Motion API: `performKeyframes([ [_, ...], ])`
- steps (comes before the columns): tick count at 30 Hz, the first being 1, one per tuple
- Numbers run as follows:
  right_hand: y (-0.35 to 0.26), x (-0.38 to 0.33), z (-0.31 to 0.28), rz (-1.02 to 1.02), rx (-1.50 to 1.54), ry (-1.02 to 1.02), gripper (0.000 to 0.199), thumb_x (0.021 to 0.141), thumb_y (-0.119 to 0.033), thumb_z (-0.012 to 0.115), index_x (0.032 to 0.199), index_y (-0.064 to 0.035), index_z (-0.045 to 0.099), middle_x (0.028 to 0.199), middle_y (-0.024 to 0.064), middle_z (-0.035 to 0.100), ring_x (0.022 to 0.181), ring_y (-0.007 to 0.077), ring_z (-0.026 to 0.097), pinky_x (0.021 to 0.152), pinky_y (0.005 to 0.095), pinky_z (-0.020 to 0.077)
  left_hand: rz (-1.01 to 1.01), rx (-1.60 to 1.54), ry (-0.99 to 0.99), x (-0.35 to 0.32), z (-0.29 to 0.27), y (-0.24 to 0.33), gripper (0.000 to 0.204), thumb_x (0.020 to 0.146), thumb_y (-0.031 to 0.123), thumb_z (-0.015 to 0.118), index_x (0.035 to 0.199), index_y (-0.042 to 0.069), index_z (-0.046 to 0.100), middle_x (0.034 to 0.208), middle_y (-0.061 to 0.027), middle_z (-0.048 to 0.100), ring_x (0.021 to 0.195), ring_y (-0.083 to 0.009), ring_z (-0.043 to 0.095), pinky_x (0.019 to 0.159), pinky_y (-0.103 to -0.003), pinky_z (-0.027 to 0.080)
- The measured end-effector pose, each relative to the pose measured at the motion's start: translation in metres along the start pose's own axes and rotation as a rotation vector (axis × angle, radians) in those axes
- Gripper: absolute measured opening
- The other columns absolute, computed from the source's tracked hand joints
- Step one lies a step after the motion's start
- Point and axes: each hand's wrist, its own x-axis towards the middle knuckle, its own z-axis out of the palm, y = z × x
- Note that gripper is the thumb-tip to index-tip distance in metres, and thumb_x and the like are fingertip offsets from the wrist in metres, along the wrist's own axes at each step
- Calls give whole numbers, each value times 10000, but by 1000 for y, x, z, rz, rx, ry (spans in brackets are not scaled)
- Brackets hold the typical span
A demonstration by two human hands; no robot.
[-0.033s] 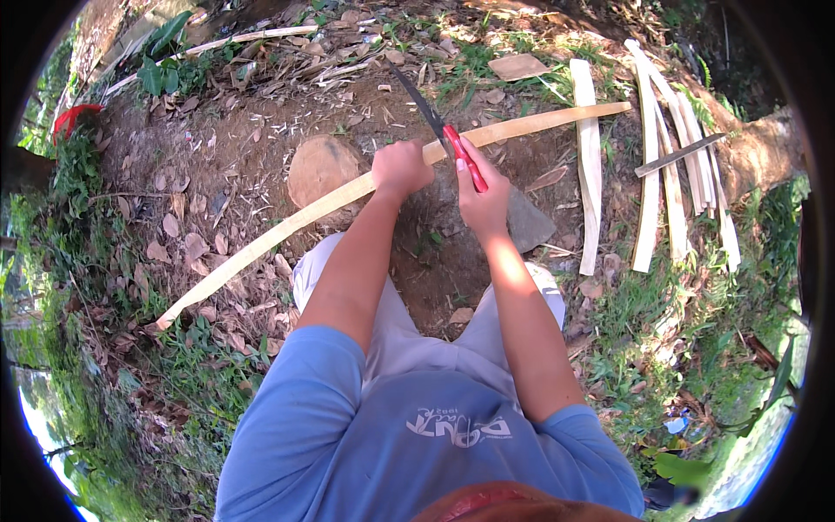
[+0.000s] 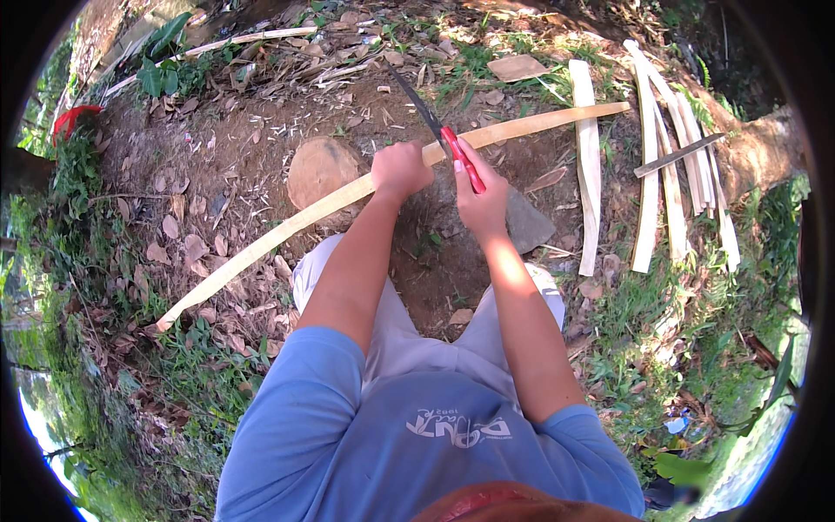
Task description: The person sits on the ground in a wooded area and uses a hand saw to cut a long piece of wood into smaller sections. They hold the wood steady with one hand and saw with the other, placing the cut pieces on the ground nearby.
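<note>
A long pale wooden strip point(image 2: 261, 249) lies slantwise in front of me, its left end low and near, its right end farther away. My left hand point(image 2: 402, 170) is closed around the strip near its middle. In my right hand point(image 2: 483, 193) is a pruning saw point(image 2: 417, 103) with a red handle and a slim dark blade. My fingers wrap its handle, and the blade points away and to the left, crossing over the strip just right of my left hand. The blade's teeth are too small to make out.
A round cut log point(image 2: 320, 170) stands behind the strip, and a grey stone point(image 2: 528, 222) lies near my right knee. To the right are a single wooden slat point(image 2: 588, 174), several more slats point(image 2: 648, 183) and a long dark blade point(image 2: 678, 155) across them. Leaves and shavings litter the ground.
</note>
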Motion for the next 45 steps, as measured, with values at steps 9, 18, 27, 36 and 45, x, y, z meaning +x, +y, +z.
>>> performKeyframes([
  [9, -64, -95, -93, 286, -214, -121, 409, 1022, -79, 669, 1424, -3, 665, 1187, 201, 782, 1028, 177, 765, 913, 309, 565, 29, -2, -20, 1, -1, -11, 322, 832, 265, 679, 1071, 73, 778, 1014, -190, 796, 962, -382, 777, 873, -479, 619],
  [18, -110, -128, -142, 300, -166, -131, 406, 1014, -19, 652, 1416, 36, 663, 1077, 152, 801, 885, 117, 732, 820, 266, 561, 23, -8, 23, 4, 6, -12, 308, 822, 236, 658, 1065, 79, 765, 980, -184, 793, 937, -384, 777, 845, -486, 623],
  [27, -9, 4, 1, 98, 40, 9, 391, 1024, -111, 672, 1403, -15, 674, 1213, 261, 761, 1111, 294, 778, 926, 352, 574, -17, 92, 3, 14, 2, -4, 333, 827, 269, 682, 1093, 91, 773, 1030, -177, 803, 976, -372, 786, 878, -475, 627],
  [36, -43, -144, -99, 73, -119, -20, 442, 1009, -59, 669, 1447, -7, 648, 1150, 205, 785, 929, 206, 767, 863, 302, 569, -5, -25, -166, 22, -3, -16, 390, 815, 259, 670, 1121, 46, 785, 1122, -230, 778, 1092, -406, 747, 996, -499, 580],
  [45, -61, -133, -96, 38, -173, -55, 459, 991, -35, 674, 1450, -43, 652, 1113, 138, 801, 711, 126, 735, 678, 264, 545, 17, -101, -228, 25, -11, -20, 430, 778, 227, 653, 1134, 24, 784, 1158, -257, 765, 1129, -424, 730, 1012, -506, 566],
])
